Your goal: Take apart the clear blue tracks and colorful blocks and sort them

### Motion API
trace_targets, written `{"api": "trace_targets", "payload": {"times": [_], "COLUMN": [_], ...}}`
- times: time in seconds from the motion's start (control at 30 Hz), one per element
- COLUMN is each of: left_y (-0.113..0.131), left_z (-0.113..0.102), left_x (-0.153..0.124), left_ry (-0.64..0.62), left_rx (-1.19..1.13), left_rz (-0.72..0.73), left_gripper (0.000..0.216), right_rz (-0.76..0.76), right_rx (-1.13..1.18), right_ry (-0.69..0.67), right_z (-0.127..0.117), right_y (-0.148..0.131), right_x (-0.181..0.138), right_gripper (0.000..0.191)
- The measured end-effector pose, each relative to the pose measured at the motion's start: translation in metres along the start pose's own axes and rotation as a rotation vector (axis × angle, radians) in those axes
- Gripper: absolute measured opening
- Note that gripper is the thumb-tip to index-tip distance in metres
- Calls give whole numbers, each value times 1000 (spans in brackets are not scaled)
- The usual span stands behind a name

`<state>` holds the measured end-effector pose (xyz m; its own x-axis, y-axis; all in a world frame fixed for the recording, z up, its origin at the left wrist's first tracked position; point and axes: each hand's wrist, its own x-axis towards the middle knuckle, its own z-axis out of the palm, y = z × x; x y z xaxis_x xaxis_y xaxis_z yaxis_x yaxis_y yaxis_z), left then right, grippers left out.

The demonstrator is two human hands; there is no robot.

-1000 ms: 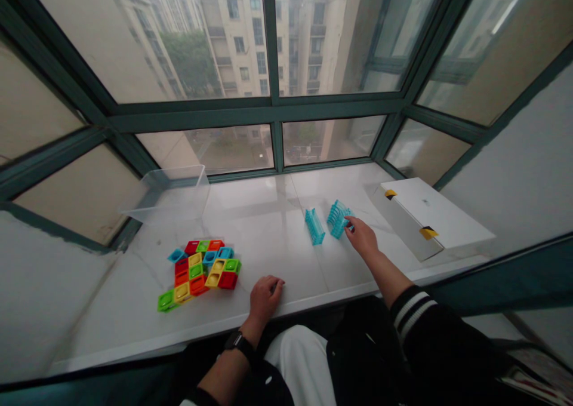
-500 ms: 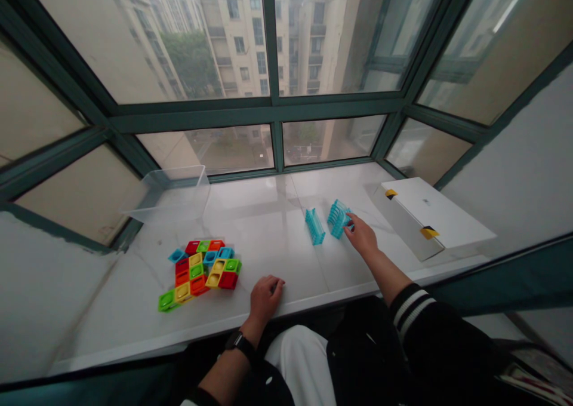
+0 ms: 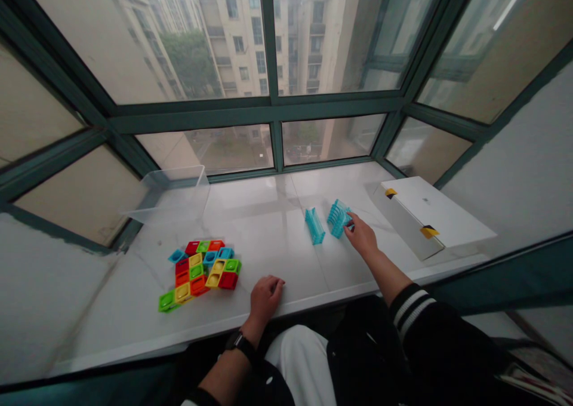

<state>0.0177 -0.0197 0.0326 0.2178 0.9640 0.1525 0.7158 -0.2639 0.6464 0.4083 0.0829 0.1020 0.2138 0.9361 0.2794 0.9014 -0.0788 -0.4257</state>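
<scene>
- Blue, see-through plastic is used for the long ribbed piece (image 3: 337,218) at the right hand (image 3: 362,235); it is set on the white shiny shelf (image 3: 273,221), right of the middle.
- The right arm is stretched forward and a bit to the left, with the hand held low and the fingers pointed at that piece.
- The piece's right side is met by the thumb and first finger, which are bent toward each other; whether it is pinched or only touched cannot be told.
- A second blue, see-through plastic ribbed piece (image 3: 314,226) is seen just to the left, with a small gap left between the two.
- The left hand (image 3: 265,295) is rested near the shelf's front edge, and nothing is seen to be held in it; its fingers are curled in close together, in a loose fist.
- A black watch (image 3: 240,343) is worn on the left wrist.
- To the left of that hand, red, yellow, green, orange and blue plastic blocks (image 3: 197,271) are laid close together in a flat patch.
- Behind them, a clear plastic tub (image 3: 197,203) is placed by the window.
</scene>
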Motion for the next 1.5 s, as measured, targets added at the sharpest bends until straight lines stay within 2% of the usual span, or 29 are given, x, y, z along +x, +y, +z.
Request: {"api": "trace_targets", "payload": {"times": [0.17,0.23,0.3,0.33,0.43,0.5,0.6,0.73,0.8,0.87,1.0,1.1,1.17,1.23,1.33,1.5], "left_y": [2,4,5,5,6,6,5,4,1,-5,-34,-66,-87,-105,-123,-139], "left_z": [-2,-3,-3,-4,-4,-3,-2,-7,-18,-39,-100,-142,-160,-169,-171,-166], "left_x": [0,0,0,0,0,0,0,1,2,2,7,16,24,32,44,55], "left_ry": [-5,-6,-5,-2,9,14,11,-14,-29,-10,196,342,380,341,232,80], "left_rx": [-7,-9,-6,-4,-3,-3,-15,-131,-216,-232,28,292,444,546,616,672], "left_rz": [3,3,1,-1,-3,-3,-22,-72,-79,-60,-30,-177,-324,-421,-515,-518], "left_gripper": [35,35,35,35,36,35,34,32,32,33,32,36,46,61,82,89], "right_rz": [40,80,99,97,24,-70,-163,-121,-126,-135,-142,-145,-140,-138,-144,-141], "right_rx": [70,128,193,221,267,271,243,229,227,229,236,232,233,235,234,227], "right_ry": [36,88,126,116,-67,-138,-141,-132,-128,-127,-130,-117,-117,-120,-128,-133], "right_z": [0,3,11,17,38,50,60,62,63,63,64,64,65,65,64,61], "right_y": [0,2,4,5,8,8,7,8,9,11,11,11,12,12,12,11], "right_x": [-8,-22,-45,-58,-99,-119,-131,-128,-126,-126,-127,-126,-126,-126,-125,-125], "right_gripper": [61,61,52,46,31,27,27,29,29,29,29,29,29,29,29,30]}}
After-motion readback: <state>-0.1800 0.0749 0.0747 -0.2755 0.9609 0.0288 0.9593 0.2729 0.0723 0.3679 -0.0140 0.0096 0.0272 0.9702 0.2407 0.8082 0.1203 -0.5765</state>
